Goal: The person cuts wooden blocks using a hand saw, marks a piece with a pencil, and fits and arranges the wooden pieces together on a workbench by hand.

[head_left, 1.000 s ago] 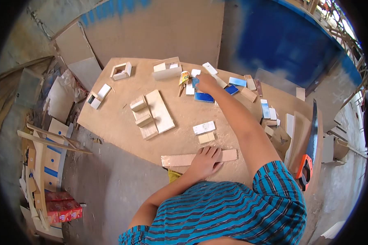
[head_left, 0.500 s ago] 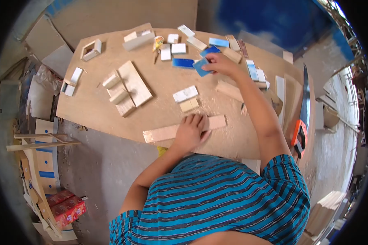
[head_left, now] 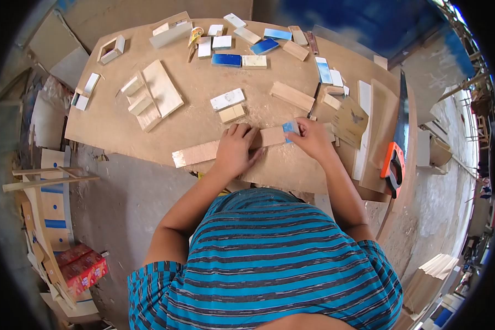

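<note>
A long, bare wooden strip point(head_left: 204, 153) lies at a slant along the near side of the table. My left hand point(head_left: 235, 151) grips its middle, fingers over the top and thumb at the near edge. At the strip's right end my right hand point(head_left: 313, 138) is closed on a small blue-painted wood block point(head_left: 290, 130), which rests on or against that end; the fingers cover part of it. Just beyond my left hand are a white block point(head_left: 227, 99) and a pale wood block point(head_left: 232, 113). A longer bare piece point(head_left: 292, 95) lies beyond my right hand.
Several white, blue and bare blocks point(head_left: 226, 60) lie toward the table's far side. A wooden assembly point(head_left: 162, 91) sits at left. An orange-handled handsaw point(head_left: 393, 162) lies along the right edge, beside long boards point(head_left: 363, 124). A red box point(head_left: 82, 269) stands on the floor at left.
My right hand has come back from the far blocks to the strip's right end, carrying the blue block. My left hand stays on the strip. The whole view has shifted somewhat.
</note>
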`<state>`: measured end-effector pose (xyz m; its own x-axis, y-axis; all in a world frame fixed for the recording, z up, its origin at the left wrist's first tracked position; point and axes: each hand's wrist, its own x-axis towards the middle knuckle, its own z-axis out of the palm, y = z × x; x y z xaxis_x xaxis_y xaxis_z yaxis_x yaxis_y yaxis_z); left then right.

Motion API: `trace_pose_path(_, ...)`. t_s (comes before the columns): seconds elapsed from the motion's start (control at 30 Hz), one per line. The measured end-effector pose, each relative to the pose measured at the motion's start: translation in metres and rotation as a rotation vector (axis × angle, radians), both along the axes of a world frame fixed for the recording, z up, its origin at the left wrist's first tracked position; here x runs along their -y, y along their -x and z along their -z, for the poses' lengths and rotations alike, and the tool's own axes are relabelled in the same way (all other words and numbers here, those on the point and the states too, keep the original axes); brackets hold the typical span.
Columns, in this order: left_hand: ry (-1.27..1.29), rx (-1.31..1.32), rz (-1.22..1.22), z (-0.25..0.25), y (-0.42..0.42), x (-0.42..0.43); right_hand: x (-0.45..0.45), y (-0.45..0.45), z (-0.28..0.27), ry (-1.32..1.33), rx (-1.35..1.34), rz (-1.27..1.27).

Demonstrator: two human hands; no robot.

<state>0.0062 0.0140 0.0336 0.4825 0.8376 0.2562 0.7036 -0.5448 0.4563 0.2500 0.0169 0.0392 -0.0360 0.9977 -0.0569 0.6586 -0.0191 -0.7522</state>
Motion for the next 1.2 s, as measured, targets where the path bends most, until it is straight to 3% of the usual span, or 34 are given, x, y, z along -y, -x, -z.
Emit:
trace_pose_path(0.1,0.009,0.022,-0.006,0.0,-0.002,0.001,0.001,0.0,-0.008,0.075,-0.013,-0.03)
trace_pose_path(0.3,0.006,0.035,-0.007,0.001,-0.001,0.001,0.0,-0.002,0.002,0.208,-0.319,0.029)
trace_pose_path(0.4,0.004,0.043,-0.01,0.002,-0.001,0.0,0.0,-0.007,0.001,0.196,-0.179,-0.048)
trace_pose_path(0.7,-0.002,0.074,-0.01,0.003,-0.002,-0.004,0.014,-0.022,0.006,0.148,-0.372,0.044)
trace_pose_path(0.8,0.0,0.087,-0.011,0.003,-0.003,-0.004,0.013,-0.025,-0.013,0.273,-0.4,0.103)
trace_pose_path(1.0,0.003,0.078,0.02,0.003,-0.005,0.003,-0.008,-0.028,-0.029,0.123,0.122,-0.203)
trace_pose_path(1.2,0.023,0.077,0.004,0.004,-0.009,0.006,-0.018,-0.005,-0.04,0.068,0.225,-0.177)
